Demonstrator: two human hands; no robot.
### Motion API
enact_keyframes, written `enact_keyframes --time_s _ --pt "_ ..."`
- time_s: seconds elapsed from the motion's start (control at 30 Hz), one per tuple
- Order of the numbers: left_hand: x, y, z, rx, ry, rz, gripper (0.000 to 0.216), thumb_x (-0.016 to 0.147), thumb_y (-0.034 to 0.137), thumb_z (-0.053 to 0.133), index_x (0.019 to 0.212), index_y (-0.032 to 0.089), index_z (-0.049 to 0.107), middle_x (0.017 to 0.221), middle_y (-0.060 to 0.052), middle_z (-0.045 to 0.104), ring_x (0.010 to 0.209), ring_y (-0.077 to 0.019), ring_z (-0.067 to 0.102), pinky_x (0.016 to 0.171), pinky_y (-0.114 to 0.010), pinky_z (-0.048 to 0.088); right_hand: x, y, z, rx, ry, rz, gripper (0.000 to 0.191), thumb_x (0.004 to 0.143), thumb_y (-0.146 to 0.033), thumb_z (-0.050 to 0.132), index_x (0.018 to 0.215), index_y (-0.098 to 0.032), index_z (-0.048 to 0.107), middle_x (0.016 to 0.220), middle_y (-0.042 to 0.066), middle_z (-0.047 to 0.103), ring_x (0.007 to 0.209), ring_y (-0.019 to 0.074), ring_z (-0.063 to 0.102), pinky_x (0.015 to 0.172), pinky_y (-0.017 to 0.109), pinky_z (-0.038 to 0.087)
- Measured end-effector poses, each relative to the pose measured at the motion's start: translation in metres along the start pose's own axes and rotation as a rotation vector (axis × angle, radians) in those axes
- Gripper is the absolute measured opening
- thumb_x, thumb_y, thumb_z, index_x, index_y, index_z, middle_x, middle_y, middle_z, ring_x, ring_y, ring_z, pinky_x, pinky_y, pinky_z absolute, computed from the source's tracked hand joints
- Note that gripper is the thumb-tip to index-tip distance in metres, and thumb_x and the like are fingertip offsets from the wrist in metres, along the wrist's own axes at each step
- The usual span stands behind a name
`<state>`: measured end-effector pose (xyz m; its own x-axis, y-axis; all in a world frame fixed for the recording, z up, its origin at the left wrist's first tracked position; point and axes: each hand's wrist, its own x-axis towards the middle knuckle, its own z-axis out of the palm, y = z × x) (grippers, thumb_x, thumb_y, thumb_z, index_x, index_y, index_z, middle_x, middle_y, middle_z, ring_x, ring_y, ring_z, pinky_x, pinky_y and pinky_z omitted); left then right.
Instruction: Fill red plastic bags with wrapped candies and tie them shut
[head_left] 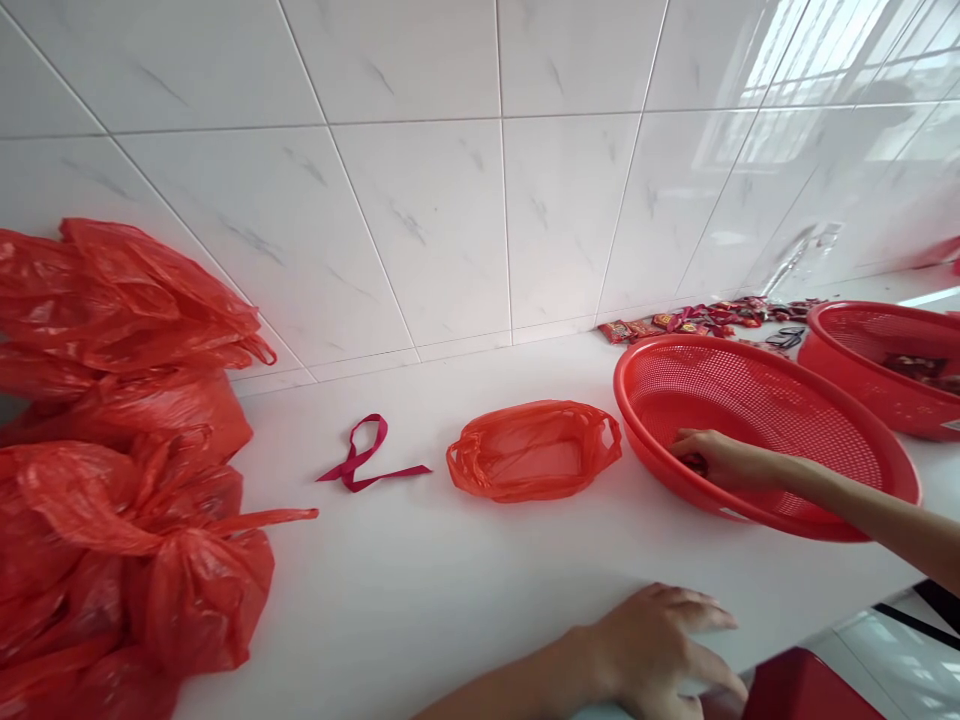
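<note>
My right hand (pixel 716 458) reaches into a red perforated plastic basket (pixel 757 390). Its fingers are curled around small dark-red packets (pixel 696 464), mostly hidden beneath the hand. Above the counter's front edge, my left hand (pixel 667 645) has its fingers apart, slightly blurred, with nothing visible in it. Left of the basket, a red plastic bag (pixel 536 455) lies with its mouth spread wide and handles at both ends. A dark pink ribbon (pixel 360 462) rests looped on the white counter further left.
Filled red plastic bags (pixel 127 480) are piled at the left. Small wrapped packets (pixel 697 320) lie along the tiled wall, near a dark pair of scissors (pixel 784 338). Another red basket (pixel 885 350) with contents stands at right. A red object (pixel 806 690) is below the counter edge.
</note>
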<state>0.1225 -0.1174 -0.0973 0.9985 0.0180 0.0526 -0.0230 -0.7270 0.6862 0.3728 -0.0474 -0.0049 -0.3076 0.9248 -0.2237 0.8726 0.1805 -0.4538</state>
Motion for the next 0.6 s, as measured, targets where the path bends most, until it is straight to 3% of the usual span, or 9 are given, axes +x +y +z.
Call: enact_keyframes --time_s 0.07,0.17,0.3,0.5,0.6 --pt "-0.001 0.000 -0.001 -0.006 0.002 -0.002 0.041 0.083 0.026 0.062 0.123 0.021 0.069 0.161 -0.008 0.038 0.151 -0.0246 0.031 0.122 -0.038 0.022 0.001 -0.001 -0.012 0.147 0.038 0.077 0.004 0.063 -0.021 0.065 0.065 -0.019 0.061 0.066 -0.001 0.052 0.059 0.0138 0.048 0.054 0.027 0.041" --pt "-0.001 0.000 -0.002 -0.018 0.007 -0.003 0.040 0.083 0.025 0.061 0.122 0.020 0.070 0.160 -0.008 0.038 0.150 -0.0249 0.032 0.122 -0.038 0.023 0.000 -0.009 -0.036 0.494 0.172 0.214 0.025 0.059 -0.031 0.079 0.075 -0.020 0.064 0.064 -0.003 0.049 0.058 0.0154 0.052 0.053 0.030 0.046" --pt "-0.001 -0.001 0.001 -0.010 0.035 0.012 0.041 0.082 0.025 0.062 0.122 0.021 0.070 0.159 -0.008 0.041 0.149 -0.0259 0.034 0.122 -0.039 0.024 0.002 -0.035 -0.061 0.694 0.345 0.153 0.035 0.057 -0.040 0.088 0.073 -0.020 0.064 0.068 -0.002 0.052 0.062 0.0150 0.052 0.055 0.030 0.048" --pt "-0.001 -0.002 0.004 0.037 0.072 0.026 0.040 0.084 0.027 0.061 0.122 0.022 0.071 0.158 -0.006 0.042 0.149 -0.0227 0.035 0.122 -0.035 0.025 0.047 -0.087 -0.055 0.509 0.328 -0.051 0.032 0.059 -0.034 0.086 0.084 -0.020 0.072 0.080 0.002 0.063 0.076 0.0198 0.059 0.069 0.034 0.051" --pt "-0.002 -0.001 0.004 0.082 0.070 0.025 0.039 0.085 0.027 0.062 0.123 0.023 0.070 0.159 -0.005 0.041 0.149 -0.0222 0.035 0.122 -0.034 0.026 0.079 -0.105 -0.041 0.342 0.224 -0.125 0.030 0.060 -0.030 0.081 0.087 -0.019 0.073 0.082 0.002 0.065 0.077 0.0197 0.058 0.071 0.033 0.048"
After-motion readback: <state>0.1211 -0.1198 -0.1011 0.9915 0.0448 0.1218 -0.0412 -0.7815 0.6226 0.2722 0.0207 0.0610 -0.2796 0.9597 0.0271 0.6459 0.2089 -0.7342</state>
